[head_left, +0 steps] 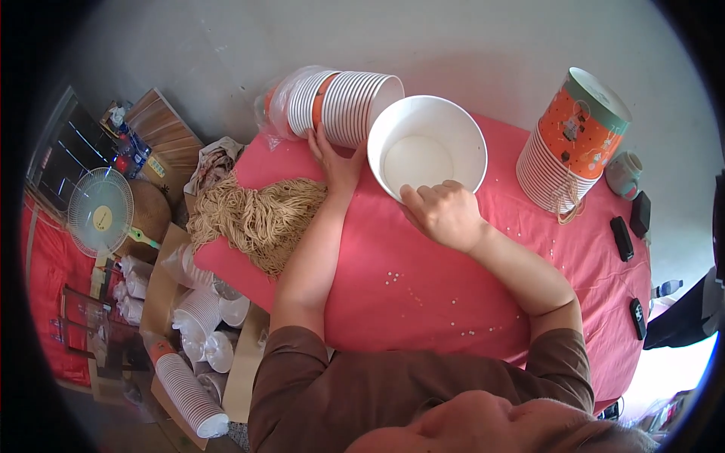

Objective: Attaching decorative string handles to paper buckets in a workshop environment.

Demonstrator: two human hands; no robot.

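A white paper bucket [419, 155] is tilted on the red-covered table, its open mouth facing me. My right hand [445, 214] is closed at its near rim, the fingers curled over the edge. My left hand [337, 162] reaches up beside the bucket, fingers spread against a stack of nested paper buckets [351, 109] lying on its side, partly in clear plastic. Its thumb is close to the white bucket's left side. A bundle of tan cords [257, 219] lies left of my left forearm.
At right stands another bucket stack [559, 170], topped by an orange and green patterned bucket [585, 124] with a cord. Near it are a mug [624, 175] and dark remotes [638, 317]. Small white dots [392, 278] dot the cloth. A cardboard box [245, 370] of wrapped cups stands left.
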